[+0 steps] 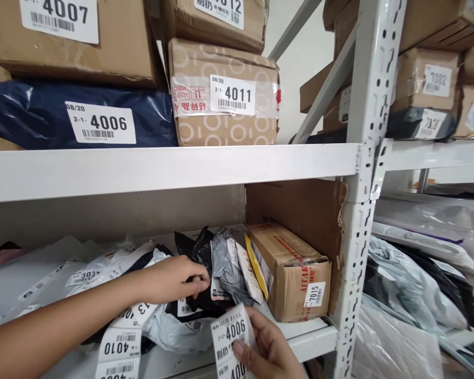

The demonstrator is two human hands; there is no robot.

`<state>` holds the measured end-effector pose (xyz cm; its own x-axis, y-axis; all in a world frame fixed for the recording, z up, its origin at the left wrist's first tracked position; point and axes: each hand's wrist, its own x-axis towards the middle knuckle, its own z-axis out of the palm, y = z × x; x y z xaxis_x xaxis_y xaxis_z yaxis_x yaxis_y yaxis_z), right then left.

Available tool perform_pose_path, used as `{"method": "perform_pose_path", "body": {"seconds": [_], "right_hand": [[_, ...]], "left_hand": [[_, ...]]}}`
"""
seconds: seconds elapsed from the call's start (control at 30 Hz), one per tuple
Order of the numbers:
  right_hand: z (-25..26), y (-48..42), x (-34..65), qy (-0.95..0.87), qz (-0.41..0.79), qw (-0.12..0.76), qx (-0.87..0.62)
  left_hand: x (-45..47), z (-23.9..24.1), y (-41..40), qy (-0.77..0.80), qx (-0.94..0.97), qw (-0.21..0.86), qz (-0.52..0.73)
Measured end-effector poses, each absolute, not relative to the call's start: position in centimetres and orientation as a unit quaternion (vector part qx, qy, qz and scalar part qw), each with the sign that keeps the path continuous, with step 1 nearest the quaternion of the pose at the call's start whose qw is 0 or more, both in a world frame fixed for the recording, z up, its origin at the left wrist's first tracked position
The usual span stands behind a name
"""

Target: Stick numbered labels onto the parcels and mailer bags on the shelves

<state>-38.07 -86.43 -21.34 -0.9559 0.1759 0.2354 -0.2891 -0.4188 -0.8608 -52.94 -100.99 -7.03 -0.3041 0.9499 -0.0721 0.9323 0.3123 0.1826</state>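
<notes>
Label strip [229, 327] is pinched between thumb and fingers of the right hand [269, 343] before the lower shelf [313, 342], printed face in view, presumably for reading; the left hand [179, 279] curls at a black parcel [199, 246], its grip indeterminable.

Upper left: the large box [75, 60] reads 4007; the blue bag [154, 118], 08/20, 2-1-, 4006; the patterned box [225, 131], 08/20, 2-1-, 4011, plus red characters on its tape; the cropped box [217, 30] above it, 4012. Upper right: the small box [424, 100] reads 7002; the dark bag [406, 121] below bears a partly legible number. Lower level: the long box [292, 247] reads 7015 and, partly, AITA in red. The hanging label strip [118, 345] shows 4010 inverted. The hand-held label strip [229, 331], in the right hand [272, 347], reads 4006 and 08/20
</notes>
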Motion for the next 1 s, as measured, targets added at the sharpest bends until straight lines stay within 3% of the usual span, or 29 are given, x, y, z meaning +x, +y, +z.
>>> {"method": "perform_pose_path", "body": {"seconds": [0.27,0.43,0.7,0.87,1.0], "right_hand": [[-19.7,-89.1,-43.1,-0.51,0.841,0.176,0.043],[-19.9,-89.7,-44.2,-0.513,0.834,0.202,0.005],[-20.0,-89.6,-44.5,-0.574,0.782,0.236,-0.064],[-20.5,-89.4,-44.9,-0.597,0.739,0.29,-0.111],[-20.8,-89.5,-44.4,-0.553,0.803,0.213,-0.062]], "left_hand": [[-52.8,-7.4,-101.0,0.819,0.568,0.085,0.001],[-52.5,-6.7,-100.9,0.818,0.546,0.166,0.076],[-51.9,-8.8,-100.2,0.852,0.523,-0.007,-0.001],[-50.9,-10.0,-99.1,0.866,0.473,-0.108,-0.122],[-50.5,-10.9,-98.1,0.866,0.452,-0.115,-0.18]]}}
